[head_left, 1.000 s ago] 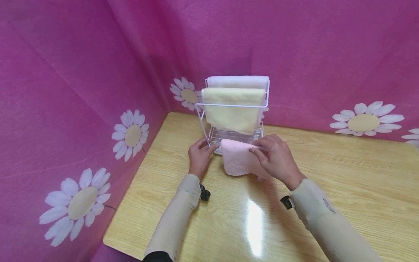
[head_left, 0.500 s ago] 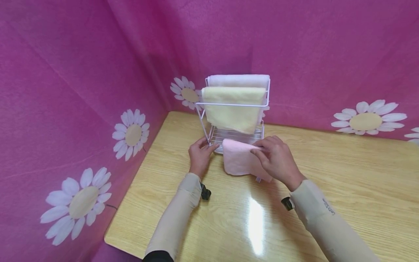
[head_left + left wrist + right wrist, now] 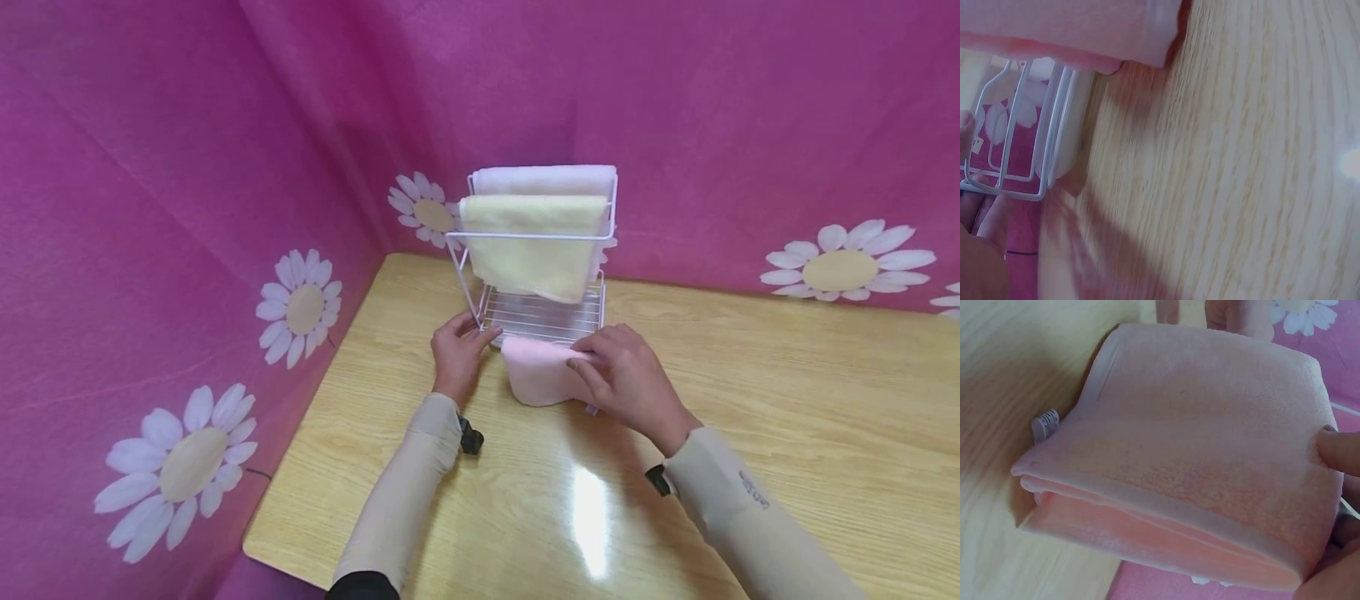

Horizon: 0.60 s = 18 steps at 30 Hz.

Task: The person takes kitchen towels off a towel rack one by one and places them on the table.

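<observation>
A folded pink towel [image 3: 543,375] hangs in front of the white wire rack [image 3: 467,283], pinched at its top edge by my right hand [image 3: 633,379]. In the right wrist view the pink towel [image 3: 1204,419] shows its folded layers and a small label at one edge. My left hand [image 3: 459,354] grips the rack's front left corner, thumb and fingers about the wire in the left wrist view. A yellow towel [image 3: 532,267] and a white towel [image 3: 543,177] drape over the rack's upper bars.
The rack stands at the back of a wooden table [image 3: 750,400], near a magenta cloth backdrop [image 3: 712,125] with daisies. Its wire shelf [image 3: 525,317] is low, behind the pink towel. The table's left edge runs beside the backdrop.
My right hand has lowered the pink towel slightly toward me, uncovering more of the rack's shelf. The left hand keeps its hold on the rack.
</observation>
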Each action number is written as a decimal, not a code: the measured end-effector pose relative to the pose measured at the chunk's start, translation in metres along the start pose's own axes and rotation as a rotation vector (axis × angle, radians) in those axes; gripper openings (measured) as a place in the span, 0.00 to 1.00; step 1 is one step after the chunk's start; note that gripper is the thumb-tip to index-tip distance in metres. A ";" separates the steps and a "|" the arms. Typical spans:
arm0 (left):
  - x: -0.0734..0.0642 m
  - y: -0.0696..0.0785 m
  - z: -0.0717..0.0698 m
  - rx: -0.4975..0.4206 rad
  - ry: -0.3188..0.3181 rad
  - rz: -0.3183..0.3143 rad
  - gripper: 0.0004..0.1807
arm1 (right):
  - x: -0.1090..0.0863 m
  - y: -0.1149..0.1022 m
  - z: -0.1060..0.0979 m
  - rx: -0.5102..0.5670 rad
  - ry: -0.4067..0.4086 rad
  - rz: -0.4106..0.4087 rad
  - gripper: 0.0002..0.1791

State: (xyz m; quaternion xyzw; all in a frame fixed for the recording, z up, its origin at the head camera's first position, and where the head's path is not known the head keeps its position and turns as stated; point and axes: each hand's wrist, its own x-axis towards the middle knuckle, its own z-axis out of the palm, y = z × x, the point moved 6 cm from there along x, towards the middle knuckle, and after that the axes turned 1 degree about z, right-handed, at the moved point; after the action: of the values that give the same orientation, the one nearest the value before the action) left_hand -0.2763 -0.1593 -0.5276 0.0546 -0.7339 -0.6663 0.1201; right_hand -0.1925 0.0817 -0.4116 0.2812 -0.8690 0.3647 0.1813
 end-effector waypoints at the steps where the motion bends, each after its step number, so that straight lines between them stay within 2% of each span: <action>1: 0.000 0.000 0.000 0.004 -0.002 0.000 0.22 | -0.002 -0.001 0.001 -0.001 -0.003 -0.002 0.08; 18: 0.002 0.001 0.000 0.036 0.003 0.015 0.23 | -0.038 -0.012 0.010 0.030 -0.024 0.004 0.08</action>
State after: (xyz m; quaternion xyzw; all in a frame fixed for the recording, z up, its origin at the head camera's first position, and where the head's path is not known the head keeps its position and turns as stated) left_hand -0.2784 -0.1602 -0.5267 0.0523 -0.7460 -0.6520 0.1252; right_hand -0.1572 0.0806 -0.4318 0.2864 -0.8662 0.3745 0.1658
